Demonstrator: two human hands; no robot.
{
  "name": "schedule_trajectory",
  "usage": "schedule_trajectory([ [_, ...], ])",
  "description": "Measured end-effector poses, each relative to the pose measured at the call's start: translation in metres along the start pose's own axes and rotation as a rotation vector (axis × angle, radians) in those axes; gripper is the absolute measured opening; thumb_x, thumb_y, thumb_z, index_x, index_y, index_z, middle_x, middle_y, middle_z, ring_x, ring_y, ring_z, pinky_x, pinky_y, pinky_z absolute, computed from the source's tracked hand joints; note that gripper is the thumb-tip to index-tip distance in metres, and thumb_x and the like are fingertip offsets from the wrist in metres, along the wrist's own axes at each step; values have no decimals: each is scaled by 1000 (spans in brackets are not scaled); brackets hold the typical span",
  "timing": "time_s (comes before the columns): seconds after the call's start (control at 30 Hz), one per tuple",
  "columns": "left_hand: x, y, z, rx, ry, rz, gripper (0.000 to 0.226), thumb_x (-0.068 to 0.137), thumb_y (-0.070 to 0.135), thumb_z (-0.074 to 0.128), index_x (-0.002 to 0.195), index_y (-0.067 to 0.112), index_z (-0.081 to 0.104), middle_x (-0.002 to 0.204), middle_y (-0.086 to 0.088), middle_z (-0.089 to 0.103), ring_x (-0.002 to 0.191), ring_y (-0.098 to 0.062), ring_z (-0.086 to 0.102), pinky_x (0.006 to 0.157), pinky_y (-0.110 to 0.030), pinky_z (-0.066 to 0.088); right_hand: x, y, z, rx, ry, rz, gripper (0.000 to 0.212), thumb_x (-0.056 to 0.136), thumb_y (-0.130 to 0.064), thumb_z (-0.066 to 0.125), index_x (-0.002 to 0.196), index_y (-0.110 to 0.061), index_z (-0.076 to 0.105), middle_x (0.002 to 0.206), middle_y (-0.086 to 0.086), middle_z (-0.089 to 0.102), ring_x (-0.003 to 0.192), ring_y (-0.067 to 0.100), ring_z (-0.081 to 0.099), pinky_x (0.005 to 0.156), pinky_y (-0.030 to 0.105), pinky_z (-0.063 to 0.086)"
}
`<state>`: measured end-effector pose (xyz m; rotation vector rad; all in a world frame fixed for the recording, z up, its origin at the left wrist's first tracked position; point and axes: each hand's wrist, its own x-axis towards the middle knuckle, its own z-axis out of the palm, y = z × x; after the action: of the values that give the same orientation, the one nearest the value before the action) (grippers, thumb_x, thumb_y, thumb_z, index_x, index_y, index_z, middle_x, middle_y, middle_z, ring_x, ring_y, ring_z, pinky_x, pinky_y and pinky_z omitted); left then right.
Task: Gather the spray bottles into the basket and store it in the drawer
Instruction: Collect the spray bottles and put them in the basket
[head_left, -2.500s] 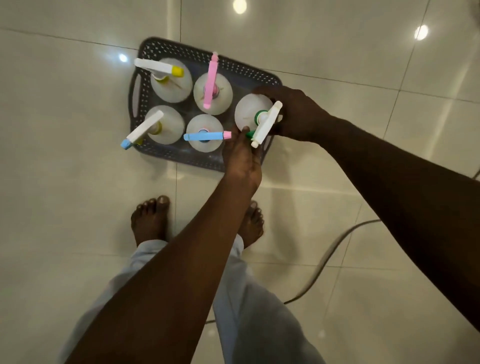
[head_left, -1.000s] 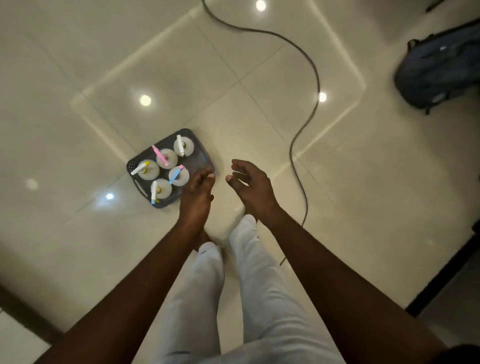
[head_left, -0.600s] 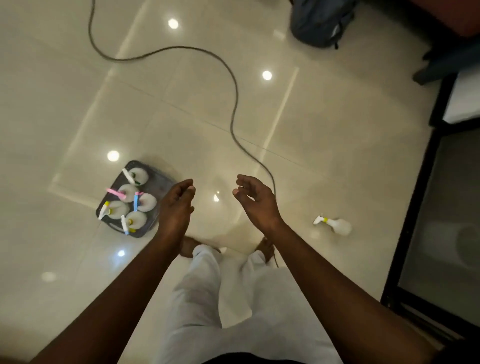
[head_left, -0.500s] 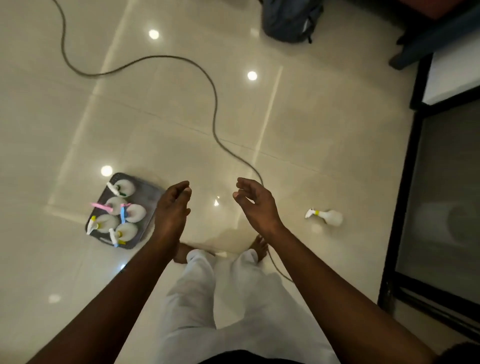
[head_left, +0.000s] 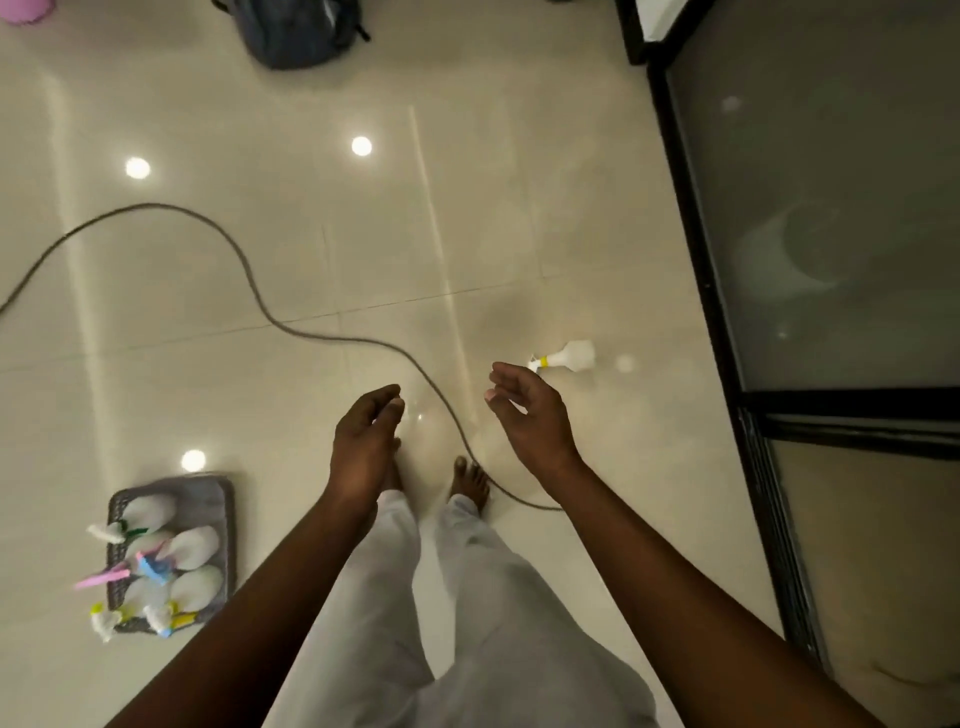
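A dark grey basket sits on the floor at lower left, holding several white spray bottles with coloured trigger heads. One more white spray bottle with a yellow collar lies on its side on the tiles, just beyond my right hand. My left hand and my right hand are raised in front of me, fingers loosely curled and apart, holding nothing. Both hands are well away from the basket.
A grey cable snakes across the glossy tiled floor and passes by my bare feet. A dark backpack lies at the top. A black-framed glass door runs down the right side.
My view has swung right and away from the basket, which slid to the lower left. The lone bottle on the floor is now nearer my right hand. Both hands stay empty.
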<state>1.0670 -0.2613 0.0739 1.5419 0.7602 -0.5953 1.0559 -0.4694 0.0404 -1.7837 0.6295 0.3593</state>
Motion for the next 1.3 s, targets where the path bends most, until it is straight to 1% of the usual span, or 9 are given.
schedule_trajectory([
  [0.13,10,11,54,70,-80,-3,21,104,23,61,121,26,73,99,16,75,93,-7,69,86,-30,58,9,13,-47,32,99,46,34,97,-18,73,130,-27,68,124,-13,75,120,5,69,106,26,52],
  [0.27,33,22,102,130,-184,-51,31,103,23,63,132,16,70,128,-2,74,123,-22,68,113,-47,51,25,24,-85,35,182,104,32,97,-17,73,128,-25,69,127,-12,74,122,5,68,107,27,52],
  [0.4,64,27,144,245,-253,-62,43,89,43,64,127,26,73,127,0,74,126,-26,67,114,-55,49,55,40,-116,19,229,161,35,98,-16,73,131,-23,68,132,-11,72,127,8,64,92,4,47],
  [0.47,77,24,160,325,-279,-59,44,87,50,61,126,33,73,127,4,75,126,-24,66,117,-57,45,70,49,-129,-1,244,185,36,98,-20,73,133,-25,67,132,-15,70,127,5,62,86,0,43],
  [0.63,109,3,206,357,-355,-137,35,99,40,61,131,28,69,135,2,68,133,-23,61,117,-52,46,116,87,-153,-100,259,250,38,97,-30,73,135,-27,68,138,-12,66,131,8,57,102,23,44],
  [0.77,144,-24,251,294,-279,-179,26,103,23,62,127,17,71,110,4,70,121,-22,66,112,-46,52,161,127,-163,-200,201,279,40,97,-32,72,136,-26,67,144,-5,65,137,13,56,105,24,43],
  [0.97,219,-82,315,121,-195,-383,11,103,22,59,105,24,69,99,1,65,100,-20,61,87,-37,50,248,196,-178,-362,68,230,43,95,-30,74,137,-21,67,145,-1,64,136,18,57,102,22,41],
  [1.2,313,-159,394,-75,-95,-568,10,102,23,58,96,20,65,106,-4,63,104,-25,59,95,-39,54,355,278,-188,-547,-130,212,50,95,-34,74,141,-20,63,150,1,59,138,20,55,103,22,39],
  [1.3,348,-188,427,-179,-86,-624,15,104,27,58,110,13,61,116,-8,58,104,-26,57,94,-39,51,396,305,-187,-611,-183,213,52,94,-36,74,143,-21,62,151,1,58,136,22,56,102,24,40],
])
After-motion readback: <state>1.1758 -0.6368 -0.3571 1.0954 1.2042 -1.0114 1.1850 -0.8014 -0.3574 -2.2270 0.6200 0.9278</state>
